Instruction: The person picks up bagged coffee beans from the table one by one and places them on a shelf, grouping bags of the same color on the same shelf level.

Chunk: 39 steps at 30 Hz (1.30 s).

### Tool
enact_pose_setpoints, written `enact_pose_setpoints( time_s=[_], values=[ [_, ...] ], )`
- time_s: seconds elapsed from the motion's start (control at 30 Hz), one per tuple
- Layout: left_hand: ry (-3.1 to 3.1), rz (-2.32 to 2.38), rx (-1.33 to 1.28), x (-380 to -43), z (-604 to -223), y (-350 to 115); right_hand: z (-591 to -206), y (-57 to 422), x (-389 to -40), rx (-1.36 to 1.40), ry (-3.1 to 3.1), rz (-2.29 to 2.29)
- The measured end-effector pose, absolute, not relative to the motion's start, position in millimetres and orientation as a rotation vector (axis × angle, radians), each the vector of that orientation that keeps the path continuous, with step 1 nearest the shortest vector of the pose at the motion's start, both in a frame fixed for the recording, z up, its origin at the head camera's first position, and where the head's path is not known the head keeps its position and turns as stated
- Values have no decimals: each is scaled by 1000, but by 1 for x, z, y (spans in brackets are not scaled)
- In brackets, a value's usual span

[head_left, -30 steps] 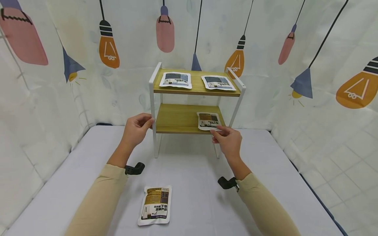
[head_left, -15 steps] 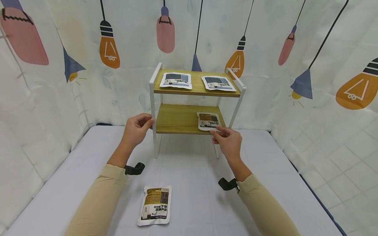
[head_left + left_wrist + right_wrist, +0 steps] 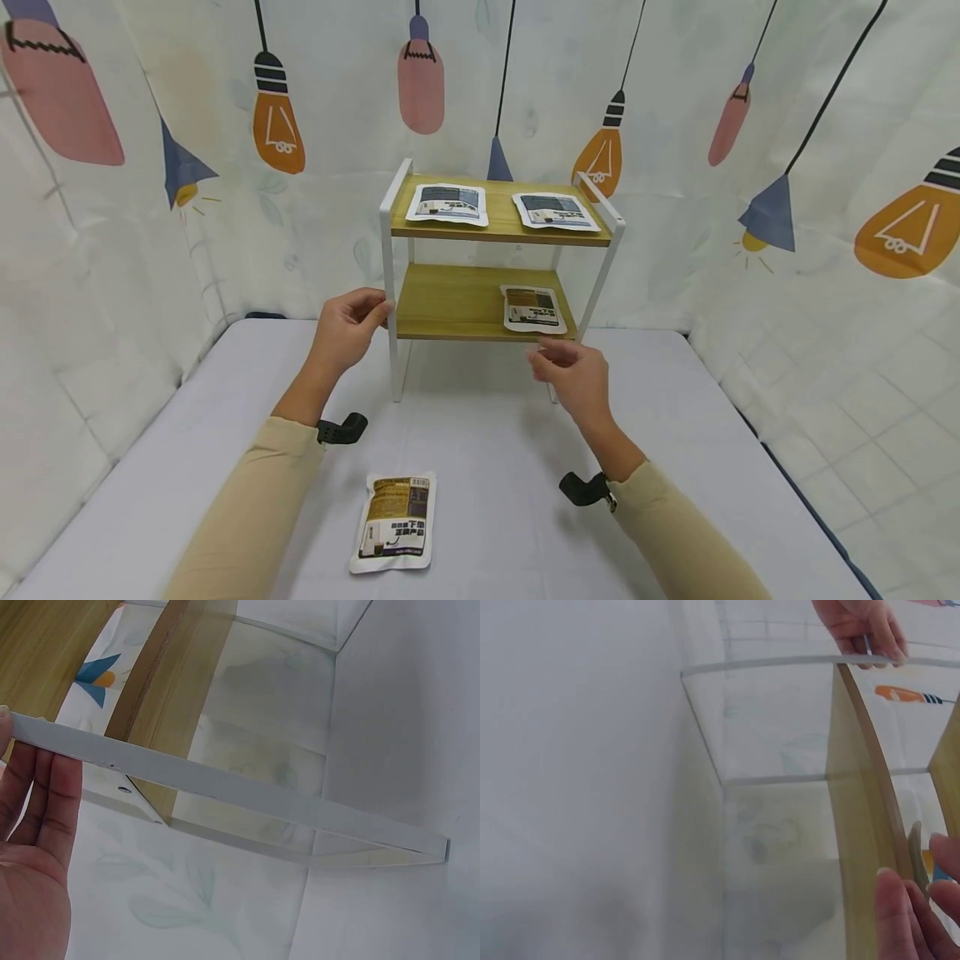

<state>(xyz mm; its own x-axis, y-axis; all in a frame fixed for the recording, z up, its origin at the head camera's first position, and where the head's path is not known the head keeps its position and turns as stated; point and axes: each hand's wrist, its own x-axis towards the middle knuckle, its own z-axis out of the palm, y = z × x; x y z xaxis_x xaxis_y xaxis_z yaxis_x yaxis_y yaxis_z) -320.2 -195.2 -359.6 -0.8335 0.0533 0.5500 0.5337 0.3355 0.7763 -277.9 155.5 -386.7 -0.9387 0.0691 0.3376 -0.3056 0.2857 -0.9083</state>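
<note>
A small two-tier shelf rack (image 3: 472, 304) with white legs and wooden boards stands on the table. My left hand (image 3: 347, 327) pinches its left front leg (image 3: 187, 769), thumb and fingers on either side. On the right of the lower board lies a white-edged pouch (image 3: 534, 309) with a brown and gold label. Just below and in front of that pouch is my right hand (image 3: 576, 377), fingers loosely bent, nothing held. In the right wrist view its fingers (image 3: 894, 907) are spread near the lower board's front edge, beside the pouch's rim (image 3: 915, 855).
Two pouches with blue labels lie on the top board, one left (image 3: 447, 205) and one right (image 3: 555, 212). Another gold-labelled pouch (image 3: 395, 523) lies on the white tablecloth (image 3: 495, 500) near the front. A lamp-printed curtain (image 3: 322, 225) surrounds the table.
My right hand has let go of the pouch on the lower board and drawn back slightly down toward me. The pouch stays in place. My left hand has not moved.
</note>
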Motion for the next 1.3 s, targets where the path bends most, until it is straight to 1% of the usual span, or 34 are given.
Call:
enact_pose_setpoints(
  time_s=[0.63,0.97,1.3],
  values=[
    [-2191,-1506,-515,-319,-360,-195,-420,133,-229,250,-2502,1823],
    [-2196,-1496,-502,-319,-361,-195,-439,116,-204,311,-2605,1872],
    [-2188,-1503,-515,-320,-361,-196,-457,98,-183,343,-2651,2042]
  ],
)
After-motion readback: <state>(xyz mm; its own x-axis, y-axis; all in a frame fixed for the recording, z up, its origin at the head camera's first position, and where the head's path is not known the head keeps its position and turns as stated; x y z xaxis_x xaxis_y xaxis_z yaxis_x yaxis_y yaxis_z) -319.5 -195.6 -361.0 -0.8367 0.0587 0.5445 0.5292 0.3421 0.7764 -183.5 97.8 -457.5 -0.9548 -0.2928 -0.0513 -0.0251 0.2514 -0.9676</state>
